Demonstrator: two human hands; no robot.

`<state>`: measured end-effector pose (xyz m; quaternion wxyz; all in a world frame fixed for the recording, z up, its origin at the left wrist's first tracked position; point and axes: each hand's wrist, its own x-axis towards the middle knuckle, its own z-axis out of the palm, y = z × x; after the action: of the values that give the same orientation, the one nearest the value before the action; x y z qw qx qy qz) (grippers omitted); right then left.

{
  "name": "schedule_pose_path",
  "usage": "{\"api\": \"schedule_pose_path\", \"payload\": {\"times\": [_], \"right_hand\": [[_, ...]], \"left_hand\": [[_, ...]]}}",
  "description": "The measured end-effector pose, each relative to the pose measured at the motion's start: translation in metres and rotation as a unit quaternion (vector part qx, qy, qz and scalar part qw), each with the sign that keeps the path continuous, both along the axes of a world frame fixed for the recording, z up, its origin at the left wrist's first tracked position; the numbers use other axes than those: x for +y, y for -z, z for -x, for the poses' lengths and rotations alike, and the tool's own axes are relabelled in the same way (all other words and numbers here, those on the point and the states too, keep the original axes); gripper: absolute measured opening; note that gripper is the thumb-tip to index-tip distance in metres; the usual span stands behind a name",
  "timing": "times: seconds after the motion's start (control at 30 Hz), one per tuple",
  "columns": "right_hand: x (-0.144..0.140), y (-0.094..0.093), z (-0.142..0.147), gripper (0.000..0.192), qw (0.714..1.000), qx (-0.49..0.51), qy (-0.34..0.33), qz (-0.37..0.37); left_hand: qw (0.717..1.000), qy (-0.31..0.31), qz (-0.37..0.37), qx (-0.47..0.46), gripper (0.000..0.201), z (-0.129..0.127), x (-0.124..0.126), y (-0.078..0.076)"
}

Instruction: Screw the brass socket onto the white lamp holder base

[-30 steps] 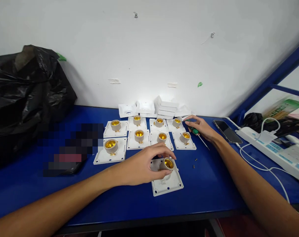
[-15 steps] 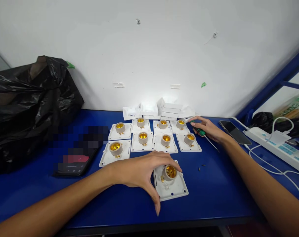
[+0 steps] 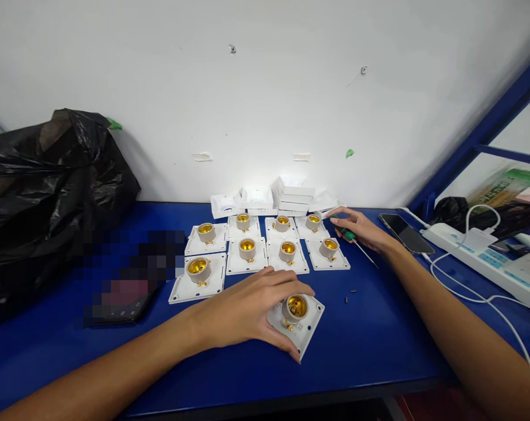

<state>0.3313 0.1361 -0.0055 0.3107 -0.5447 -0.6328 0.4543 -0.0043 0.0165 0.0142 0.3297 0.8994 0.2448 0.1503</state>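
Centrally, head view: one lampholder on a white baseplate stood near the table's front edge, apart from eight lampholders ranked in two rows, presumably for working room. Two small screws lay to its right, apparently kept within reach. Left hand: fingers wide apart, thumb at the baseplate's near corner, fingertips at its far side, seemingly clamping it. Right hand: fingers wrapped round a green-handled screwdriver, shaft angled away from the rows, probably for clearance.
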Motion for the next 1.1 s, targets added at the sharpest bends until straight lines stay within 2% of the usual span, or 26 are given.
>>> {"api": "schedule_pose_path", "payload": {"times": [0.33, 0.47, 0.7, 0.97, 1.1], "right_hand": [[-0.0021, -0.0039, 0.0021, 0.034, 1.000, 0.008, 0.008, 0.008], [-0.0014, -0.0025, 0.0017, 0.035, 1.000, 0.016, 0.011, 0.006], [-0.0010, -0.0010, 0.0009, 0.036, 1.000, 0.027, 0.010, 0.003], [-0.0026, -0.0021, 0.0027, 0.035, 0.999, 0.051, 0.013, 0.004], [-0.0046, -0.0020, 0.0075, 0.037, 0.994, 0.100, 0.042, -0.031]], "left_hand": [[0.996, -0.026, 0.059, -0.060, 0.039, -0.0001, 0.0013, 0.0003], [0.994, -0.029, 0.070, -0.073, 0.033, -0.0004, -0.0002, -0.0014], [0.998, 0.042, 0.034, -0.009, 0.061, 0.0008, 0.0007, -0.0068], [0.999, 0.040, 0.007, 0.007, 0.066, 0.0023, 0.0039, -0.0046], [0.999, 0.019, -0.032, 0.022, 0.072, 0.0006, 0.0030, -0.0033]]}}
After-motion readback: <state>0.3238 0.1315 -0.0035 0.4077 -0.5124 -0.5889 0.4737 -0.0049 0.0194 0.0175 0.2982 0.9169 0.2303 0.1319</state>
